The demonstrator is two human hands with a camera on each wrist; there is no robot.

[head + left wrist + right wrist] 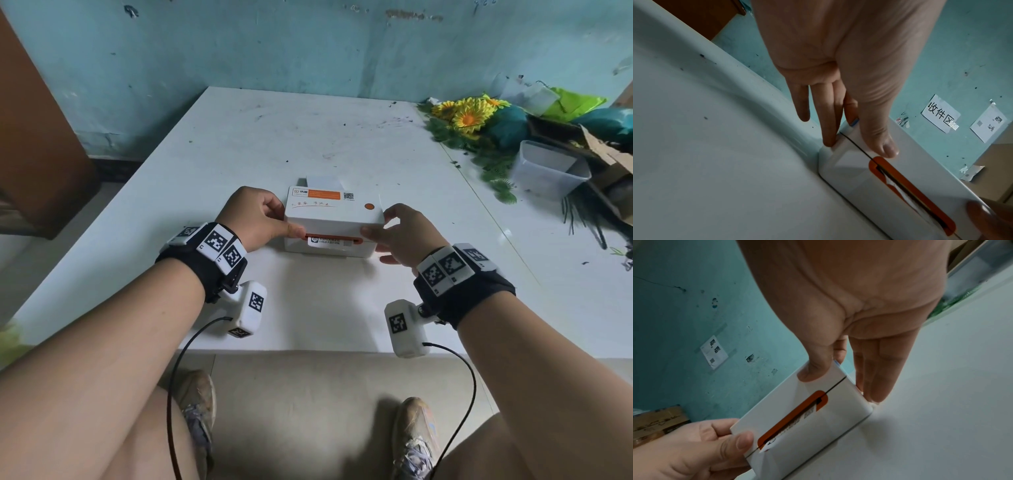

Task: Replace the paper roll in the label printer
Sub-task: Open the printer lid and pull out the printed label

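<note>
A white label printer with an orange front slot and an orange button sits on the white table, its lid closed. A label end shows in the slot. My left hand grips the printer's left side, thumb on the front by the lid seam, fingers along the side. My right hand grips the right side, thumb on the front, fingers down the side wall. White paper sticks up behind the printer.
At the table's right back lie artificial sunflowers and greenery, a clear plastic tub and a torn cardboard box. A teal wall stands behind the table. A brown cabinet stands at left.
</note>
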